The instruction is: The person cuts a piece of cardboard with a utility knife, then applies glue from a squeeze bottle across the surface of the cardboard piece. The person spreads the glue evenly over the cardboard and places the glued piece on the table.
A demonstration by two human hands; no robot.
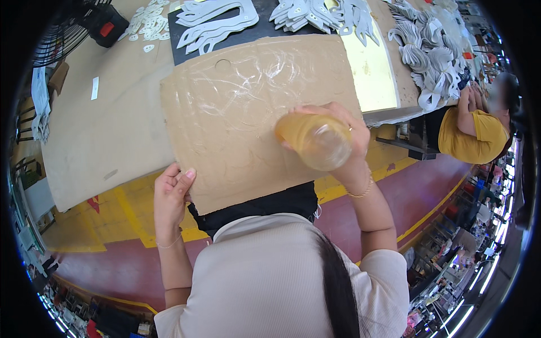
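A brown cardboard sheet (236, 146) lies in front of me, its upper half streaked with shiny, wet-looking lines. My left hand (173, 188) pinches the sheet's near left edge, thumb on top. Over the sheet's right side, my right hand (356, 130) is wrapped round a clear bottle (318, 141) of amber liquid. The bottle is tipped, its base toward me and its other end pointing toward the cardboard. Its mouth is hidden, and the bottle is slightly blurred.
Beyond the cardboard, grey-white cut pieces (222, 23) lie on a dark board (180, 53). More stacked pieces (434, 62) sit at the far right, near a person in a yellow top (473, 132). A black fan (67, 28) stands far left on the table (107, 129).
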